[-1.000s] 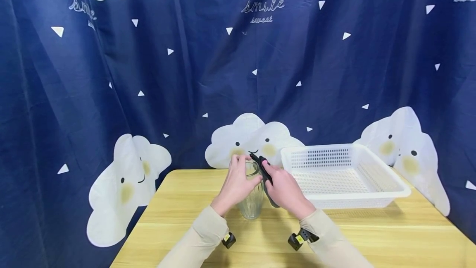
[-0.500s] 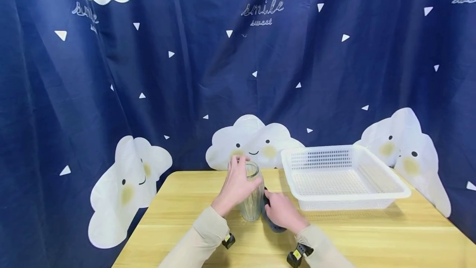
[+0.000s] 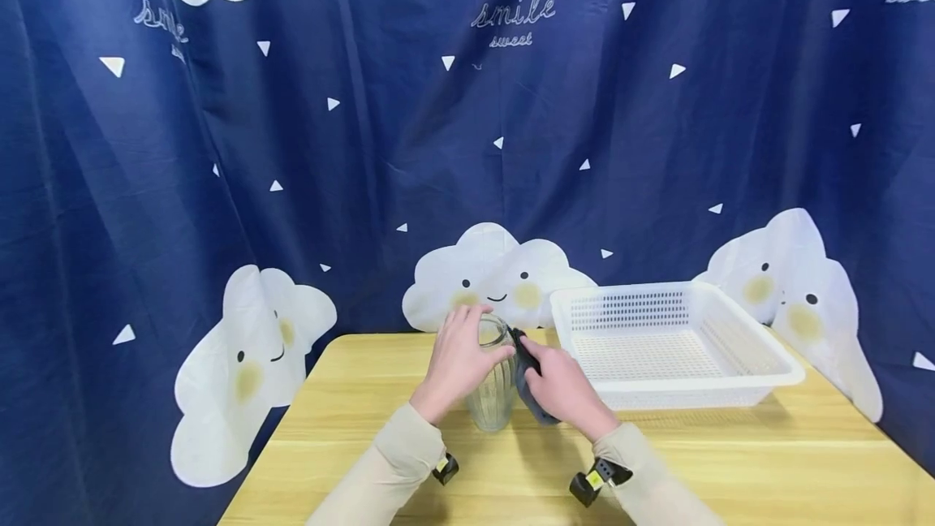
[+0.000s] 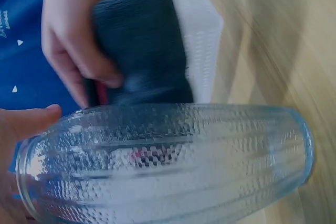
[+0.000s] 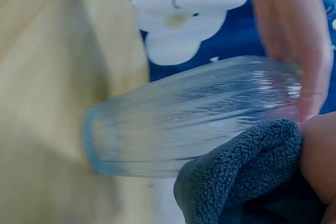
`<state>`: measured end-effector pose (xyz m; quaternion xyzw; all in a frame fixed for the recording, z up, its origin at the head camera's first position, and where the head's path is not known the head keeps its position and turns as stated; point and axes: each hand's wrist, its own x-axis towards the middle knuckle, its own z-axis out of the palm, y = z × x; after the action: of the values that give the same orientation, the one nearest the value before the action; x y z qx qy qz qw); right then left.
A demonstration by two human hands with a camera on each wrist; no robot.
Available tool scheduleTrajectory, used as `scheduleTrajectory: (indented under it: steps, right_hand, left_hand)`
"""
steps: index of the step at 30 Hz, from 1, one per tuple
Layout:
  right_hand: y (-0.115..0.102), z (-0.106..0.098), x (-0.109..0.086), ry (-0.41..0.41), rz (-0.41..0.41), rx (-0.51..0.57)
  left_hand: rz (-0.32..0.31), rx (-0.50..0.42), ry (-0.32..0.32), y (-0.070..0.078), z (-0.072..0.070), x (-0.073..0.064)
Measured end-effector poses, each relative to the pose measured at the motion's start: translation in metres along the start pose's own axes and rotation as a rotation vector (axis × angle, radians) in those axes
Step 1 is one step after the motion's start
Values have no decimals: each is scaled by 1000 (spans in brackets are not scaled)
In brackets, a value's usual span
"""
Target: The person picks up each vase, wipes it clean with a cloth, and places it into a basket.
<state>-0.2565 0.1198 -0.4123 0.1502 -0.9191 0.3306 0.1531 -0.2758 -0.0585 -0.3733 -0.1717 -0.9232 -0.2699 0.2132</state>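
Note:
A clear ribbed glass vase stands upright on the wooden table. My left hand grips it near the mouth, thumb on the near side and fingers around the back. On the vase's right side, my right hand holds a folded dark grey terry cloth. In the right wrist view the fuzzy cloth lies right against the glass, overlapping the vase's upper half. A bit of pink or red shows beside the right fingers in the left wrist view.
To the right, a white perforated plastic basket sits close behind the right hand. The wooden table ends at a dark blue curtain with cloud prints. Each wrist wears a small black camera.
My right hand swept the cloth down along the vase's side, then brought it partway back up. My left hand has kept its grip, and the vase stays in place.

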Motion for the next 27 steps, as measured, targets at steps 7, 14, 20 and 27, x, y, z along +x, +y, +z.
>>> scheduleTrajectory:
  steps: [7, 14, 20, 27]
  right_hand:
    - [-16, -19, 7, 142, -129, -29]
    - [-14, -16, 9, 136, -137, -41]
    - [-6, -7, 13, 97, -104, -59]
    - [3, 10, 9, -18, -6, -11]
  left_hand:
    - [2, -84, -80, 0, -2, 2]
    - [-33, -114, -78, 1, 3, 0]
    - [-22, -88, -57, 2, 6, -1]
    - [-4, -83, -40, -2, 7, -1]
